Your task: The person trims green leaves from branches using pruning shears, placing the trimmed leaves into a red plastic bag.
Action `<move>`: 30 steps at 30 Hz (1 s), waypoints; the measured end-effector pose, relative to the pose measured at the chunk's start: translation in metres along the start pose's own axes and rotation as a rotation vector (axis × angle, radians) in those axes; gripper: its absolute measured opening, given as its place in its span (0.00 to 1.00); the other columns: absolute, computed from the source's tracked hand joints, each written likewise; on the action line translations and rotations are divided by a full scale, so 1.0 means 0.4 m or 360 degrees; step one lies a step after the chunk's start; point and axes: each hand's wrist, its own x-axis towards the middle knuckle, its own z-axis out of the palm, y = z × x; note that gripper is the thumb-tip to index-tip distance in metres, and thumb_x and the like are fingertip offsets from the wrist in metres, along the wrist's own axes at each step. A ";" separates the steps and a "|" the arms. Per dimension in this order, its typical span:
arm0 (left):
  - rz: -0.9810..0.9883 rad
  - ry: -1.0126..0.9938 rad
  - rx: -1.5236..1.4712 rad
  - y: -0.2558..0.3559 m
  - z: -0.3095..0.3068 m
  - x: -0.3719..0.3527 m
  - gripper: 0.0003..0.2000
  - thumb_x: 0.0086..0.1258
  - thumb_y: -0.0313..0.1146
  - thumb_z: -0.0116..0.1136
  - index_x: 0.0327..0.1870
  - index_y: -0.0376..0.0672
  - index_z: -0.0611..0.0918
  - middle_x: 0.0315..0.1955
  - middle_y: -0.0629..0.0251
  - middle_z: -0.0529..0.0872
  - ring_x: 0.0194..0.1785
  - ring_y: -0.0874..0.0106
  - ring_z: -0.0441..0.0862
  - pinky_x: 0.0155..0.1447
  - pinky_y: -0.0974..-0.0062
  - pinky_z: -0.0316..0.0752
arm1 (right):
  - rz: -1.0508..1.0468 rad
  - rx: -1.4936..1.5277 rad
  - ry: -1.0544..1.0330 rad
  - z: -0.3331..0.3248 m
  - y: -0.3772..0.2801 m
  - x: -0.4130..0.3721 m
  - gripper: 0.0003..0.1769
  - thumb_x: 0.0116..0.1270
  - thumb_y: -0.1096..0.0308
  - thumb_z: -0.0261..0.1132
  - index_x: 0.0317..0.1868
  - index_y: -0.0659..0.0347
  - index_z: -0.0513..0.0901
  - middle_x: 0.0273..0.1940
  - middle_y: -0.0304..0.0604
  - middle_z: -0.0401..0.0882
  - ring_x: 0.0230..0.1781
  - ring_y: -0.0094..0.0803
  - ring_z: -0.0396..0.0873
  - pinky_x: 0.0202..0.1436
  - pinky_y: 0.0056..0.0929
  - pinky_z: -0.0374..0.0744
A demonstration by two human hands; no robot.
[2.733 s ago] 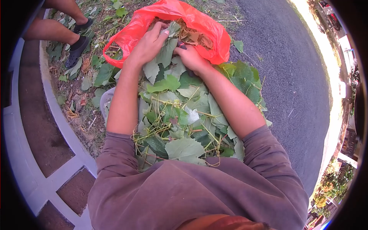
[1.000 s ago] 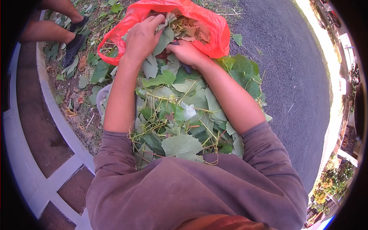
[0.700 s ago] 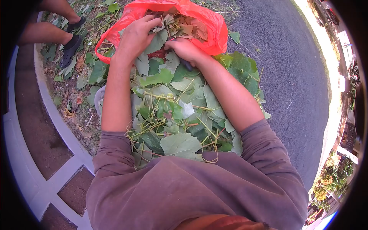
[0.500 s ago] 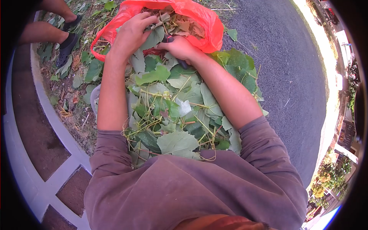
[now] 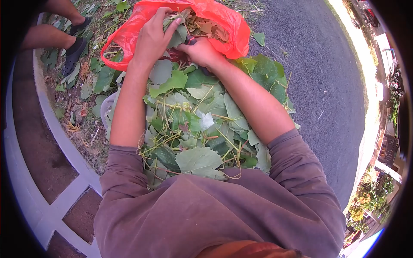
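Observation:
My left hand [image 5: 153, 38] is closed on a green leaf [image 5: 178, 38], pinched between thumb and fingers at the mouth of a red plastic bag [image 5: 235, 28]. Close beside it, my right hand [image 5: 203, 52] grips dark-handled pruning shears [image 5: 191, 40]; their blades are mostly hidden. Brownish cut leaves [image 5: 209, 29] lie inside the bag. Below my forearms spreads a heap of green vine leaves [image 5: 200, 161] with thin stems and curling tendrils, reaching up to my shirt.
At the upper left, another person's legs [image 5: 49, 36] in dark clogs stand on leaf-strewn ground [image 5: 81, 116]. Pale concrete edging [image 5: 64, 146] curves down the left. Grey asphalt [image 5: 320, 86] lies to the right. A pale rim [image 5: 104, 107] shows beside the heap.
My left hand has shifted slightly right and turned, with its thumb now showing against the leaf. My right hand has moved very little and keeps hold of the shears.

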 end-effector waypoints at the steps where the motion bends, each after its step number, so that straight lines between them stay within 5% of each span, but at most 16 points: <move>1: -0.0005 0.0004 0.0007 -0.007 0.000 0.001 0.17 0.78 0.43 0.63 0.55 0.38 0.80 0.47 0.47 0.89 0.51 0.45 0.87 0.53 0.54 0.81 | -0.0047 0.0026 0.0049 0.005 0.000 0.002 0.16 0.69 0.57 0.73 0.42 0.63 0.89 0.30 0.37 0.85 0.24 0.24 0.79 0.32 0.28 0.77; 4: 0.0030 -0.0018 0.0050 -0.018 -0.004 0.003 0.18 0.77 0.44 0.64 0.53 0.37 0.82 0.43 0.46 0.90 0.48 0.45 0.88 0.52 0.56 0.81 | 0.0198 0.0089 -0.0010 -0.002 -0.016 -0.003 0.22 0.67 0.54 0.73 0.46 0.68 0.87 0.35 0.44 0.89 0.35 0.33 0.86 0.45 0.33 0.82; 10: -0.0472 -0.0093 -0.0114 0.011 -0.013 0.007 0.20 0.74 0.47 0.67 0.52 0.37 0.86 0.37 0.45 0.90 0.43 0.48 0.90 0.48 0.58 0.82 | 0.0116 -0.0318 -0.0003 -0.005 -0.023 -0.010 0.21 0.70 0.55 0.69 0.49 0.68 0.87 0.34 0.42 0.87 0.32 0.30 0.84 0.40 0.33 0.80; 12: -0.0443 -0.0060 -0.0030 -0.017 -0.007 0.004 0.18 0.75 0.45 0.67 0.51 0.38 0.87 0.38 0.53 0.91 0.41 0.66 0.89 0.48 0.68 0.79 | 0.0056 -0.0241 -0.0034 -0.004 -0.007 0.002 0.24 0.68 0.53 0.70 0.48 0.69 0.87 0.34 0.44 0.88 0.33 0.32 0.85 0.41 0.34 0.82; 16: -0.0315 -0.0142 -0.0051 -0.031 -0.021 0.004 0.14 0.75 0.40 0.67 0.51 0.38 0.87 0.39 0.52 0.91 0.43 0.62 0.90 0.50 0.67 0.80 | -0.0008 -0.0003 -0.0109 -0.002 0.022 0.019 0.24 0.64 0.53 0.72 0.45 0.70 0.88 0.36 0.46 0.90 0.34 0.32 0.87 0.40 0.33 0.83; 21: 0.0220 -0.0384 0.0267 -0.009 -0.044 0.009 0.10 0.70 0.27 0.67 0.50 0.39 0.84 0.47 0.54 0.89 0.51 0.50 0.87 0.55 0.60 0.81 | 0.0133 0.0006 -0.0195 -0.015 0.011 0.017 0.16 0.69 0.58 0.71 0.43 0.64 0.87 0.34 0.39 0.87 0.32 0.28 0.83 0.39 0.30 0.80; 30: 0.0362 -0.0443 0.0256 -0.015 -0.058 0.015 0.12 0.68 0.25 0.66 0.52 0.41 0.83 0.48 0.56 0.88 0.50 0.51 0.86 0.52 0.61 0.81 | 0.0245 0.0108 -0.0240 -0.019 -0.013 0.000 0.15 0.65 0.59 0.77 0.31 0.59 0.83 0.25 0.36 0.81 0.24 0.25 0.79 0.31 0.27 0.76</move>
